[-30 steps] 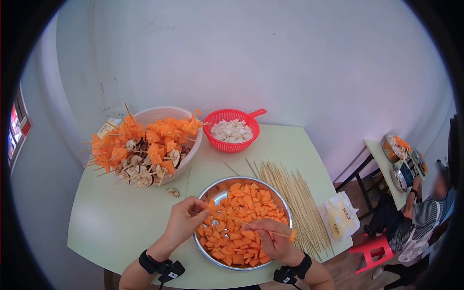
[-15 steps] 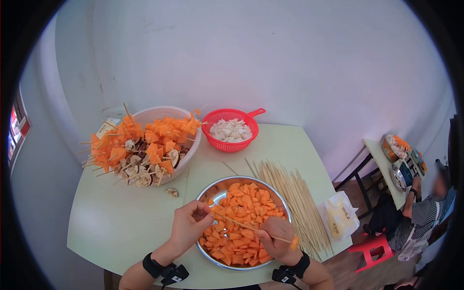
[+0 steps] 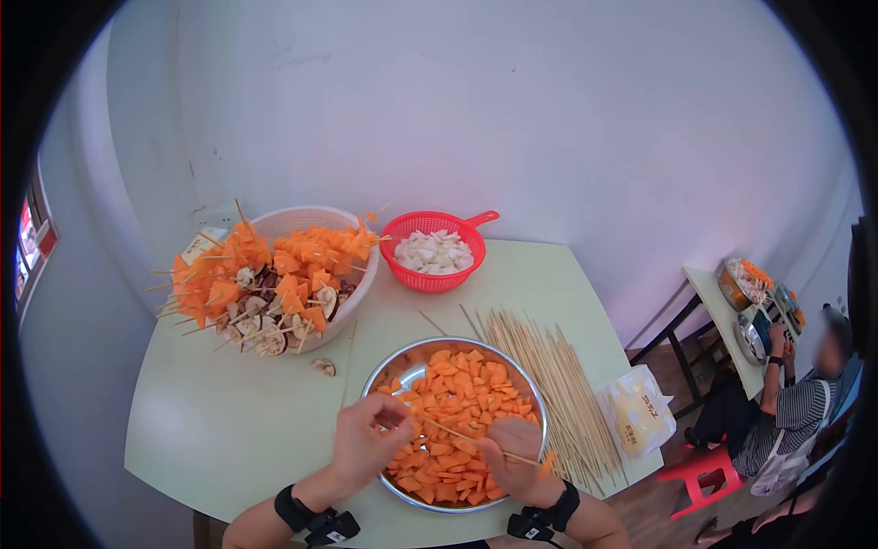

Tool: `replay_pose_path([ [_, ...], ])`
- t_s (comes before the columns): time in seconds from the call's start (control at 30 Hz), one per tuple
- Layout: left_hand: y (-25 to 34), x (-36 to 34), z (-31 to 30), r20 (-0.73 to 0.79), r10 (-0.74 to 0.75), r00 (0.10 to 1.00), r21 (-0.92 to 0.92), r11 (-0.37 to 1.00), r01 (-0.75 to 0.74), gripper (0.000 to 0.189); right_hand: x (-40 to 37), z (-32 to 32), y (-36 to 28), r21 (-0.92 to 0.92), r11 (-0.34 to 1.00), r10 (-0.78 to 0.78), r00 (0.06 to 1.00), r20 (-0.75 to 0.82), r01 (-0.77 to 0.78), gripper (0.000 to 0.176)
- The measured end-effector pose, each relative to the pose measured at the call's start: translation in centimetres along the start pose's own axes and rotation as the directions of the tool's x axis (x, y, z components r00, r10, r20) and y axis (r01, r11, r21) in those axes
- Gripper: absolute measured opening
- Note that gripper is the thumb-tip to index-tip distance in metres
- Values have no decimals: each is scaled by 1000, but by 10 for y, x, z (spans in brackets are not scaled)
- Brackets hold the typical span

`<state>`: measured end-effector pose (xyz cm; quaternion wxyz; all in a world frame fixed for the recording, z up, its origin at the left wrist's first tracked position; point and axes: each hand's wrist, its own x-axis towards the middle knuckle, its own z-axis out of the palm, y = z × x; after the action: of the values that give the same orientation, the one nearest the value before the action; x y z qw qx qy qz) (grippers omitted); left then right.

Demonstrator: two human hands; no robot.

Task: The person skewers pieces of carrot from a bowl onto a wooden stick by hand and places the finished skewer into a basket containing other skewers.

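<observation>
A thin bamboo skewer [image 3: 471, 436] slants over a steel bowl [image 3: 374, 373] of cut carrot pieces [image 3: 462, 389]. My right hand [image 3: 515, 457] is closed round the skewer, and an orange carrot piece [image 3: 549, 463] shows at its lower right end. My left hand [image 3: 368, 441] is beside the skewer's other tip, thumb and forefinger brought together; whatever is between them is hidden. Both hands are above the near half of the bowl.
Right of the bowl lies a spread of bare skewers [image 3: 558, 393], then a tissue pack [image 3: 637, 412]. Behind stand a white basin [image 3: 361, 291] of loaded skewers and a red colander [image 3: 430, 282] of white pieces. A person [image 3: 791, 412] sits at another table [image 3: 722, 316].
My left hand has moved slightly down, its fingertips now close to the skewer tip. My right hand still holds the skewer. The view has shifted slightly.
</observation>
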<state>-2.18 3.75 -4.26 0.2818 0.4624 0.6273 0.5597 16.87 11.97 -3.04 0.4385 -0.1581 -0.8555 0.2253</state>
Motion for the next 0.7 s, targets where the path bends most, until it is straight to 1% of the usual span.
replay_pose_path([
  [0.03,3,0,0,4,-2,1000,1,1000,2,11,1,1,2,0,1000,4,1000,-2,-4,30],
  [0.1,12,0,0,26,98,995,120,988,-101,11,0,5,7,35,999,-13,999,43,11,31],
  [0.13,14,4,-2,22,104,994,122,987,-106,11,1,5,9,35,999,-19,999,41,18,31],
  [0.2,12,9,-8,-94,110,989,133,986,-97,11,-1,7,8,122,986,105,991,83,-115,29],
  [0.23,9,11,-11,-95,115,989,134,986,-101,11,0,9,6,122,986,101,992,81,-110,29],
  [0.3,3,18,-19,-159,55,986,87,995,-42,10,4,13,2,176,967,177,982,62,-186,30],
  [0.43,-3,26,-30,-206,101,973,152,986,-70,11,3,8,2,162,972,173,985,17,-173,27],
  [0.5,-7,28,-33,-227,76,971,122,991,-50,12,3,8,8,283,958,108,966,-237,-37,18],
  [0.53,-8,29,-34,-230,75,970,120,992,-48,12,2,6,10,282,959,107,966,-234,-38,18],
  [0.6,-9,30,-35,-238,49,970,117,993,-21,13,0,3,15,114,993,50,981,-187,-29,15],
  [0.63,-8,30,-36,-239,48,970,117,993,-20,13,0,3,15,115,993,51,981,-186,-29,15],
  [0.7,-8,30,-36,-250,66,966,148,989,-29,13,0,2,15,109,993,66,993,-97,-55,15],
])
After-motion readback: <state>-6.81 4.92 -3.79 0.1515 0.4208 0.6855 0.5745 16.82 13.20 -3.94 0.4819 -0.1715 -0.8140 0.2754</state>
